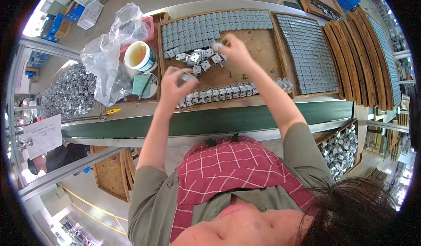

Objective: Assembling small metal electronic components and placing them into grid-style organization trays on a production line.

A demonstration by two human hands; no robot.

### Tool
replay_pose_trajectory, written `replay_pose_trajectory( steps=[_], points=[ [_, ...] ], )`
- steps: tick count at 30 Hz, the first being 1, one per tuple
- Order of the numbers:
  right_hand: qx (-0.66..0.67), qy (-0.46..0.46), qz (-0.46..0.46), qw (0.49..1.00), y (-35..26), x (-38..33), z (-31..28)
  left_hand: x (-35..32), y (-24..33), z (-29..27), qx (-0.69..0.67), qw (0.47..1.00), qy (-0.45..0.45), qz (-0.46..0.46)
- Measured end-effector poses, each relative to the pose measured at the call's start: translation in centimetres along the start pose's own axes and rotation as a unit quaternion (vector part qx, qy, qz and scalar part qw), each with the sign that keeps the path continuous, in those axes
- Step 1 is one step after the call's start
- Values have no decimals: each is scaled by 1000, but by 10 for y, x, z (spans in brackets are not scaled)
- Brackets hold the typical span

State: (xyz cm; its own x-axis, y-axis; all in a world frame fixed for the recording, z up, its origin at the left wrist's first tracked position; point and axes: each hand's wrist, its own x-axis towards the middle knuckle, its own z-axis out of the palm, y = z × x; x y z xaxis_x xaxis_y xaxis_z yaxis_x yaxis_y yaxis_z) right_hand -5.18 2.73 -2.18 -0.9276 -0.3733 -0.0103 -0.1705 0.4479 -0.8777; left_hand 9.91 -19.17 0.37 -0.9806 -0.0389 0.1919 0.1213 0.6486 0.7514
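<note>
My left hand (176,88) is closed around a small silver metal part (188,77), held between thumb and fingers above the tray's near left side. Farther right, my right hand (235,51) pinches another small metal part (217,47) over the loose pile; motion smears the fingertips. Beneath lies a wooden tray (258,48). Grey square parts (193,31) stand in tight rows along its far side. A jumbled heap of silver metal parts (199,58) lies between my hands. Along the near edge runs a line of similar parts (223,92), partly behind my right forearm.
Left of the tray are a white bucket (139,57), clear plastic bags (101,62), a pink basket (149,29) and a large heap of metal parts (70,90). On the right lie a filled tray (307,48) and several stacked wooden trays (357,62). A green strip (245,119) runs nearest me.
</note>
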Motion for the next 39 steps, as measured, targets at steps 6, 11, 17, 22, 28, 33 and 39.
replay_pose_trajectory(
  steps=[6, 11, 17, 22, 28, 33, 39],
  points=[
    [-51, 34, 71, 996, 38, 64, 45, 18, -62, -22, -144, 974, -119, -133],
    [0, 76, 57, 995, 44, 53, 31, 19, -70, -30, 44, 973, -224, -39],
    [387, 22, 150, 909, 24, -7, -4, 26, -65, -26, 136, 944, -300, -25],
    [528, 24, 140, 837, 26, -60, -11, 63, -20, -9, 183, 978, -85, 57],
    [545, -29, 154, 824, 15, -104, 0, 87, -20, 26, 398, 905, -148, 7],
    [532, -28, 170, 829, 22, -131, -2, 81, -29, 0, 207, 974, -63, -65],
    [540, -78, 169, 821, 1, -149, -3, 11, 18, 17, -578, 794, -34, -185]
  ],
)
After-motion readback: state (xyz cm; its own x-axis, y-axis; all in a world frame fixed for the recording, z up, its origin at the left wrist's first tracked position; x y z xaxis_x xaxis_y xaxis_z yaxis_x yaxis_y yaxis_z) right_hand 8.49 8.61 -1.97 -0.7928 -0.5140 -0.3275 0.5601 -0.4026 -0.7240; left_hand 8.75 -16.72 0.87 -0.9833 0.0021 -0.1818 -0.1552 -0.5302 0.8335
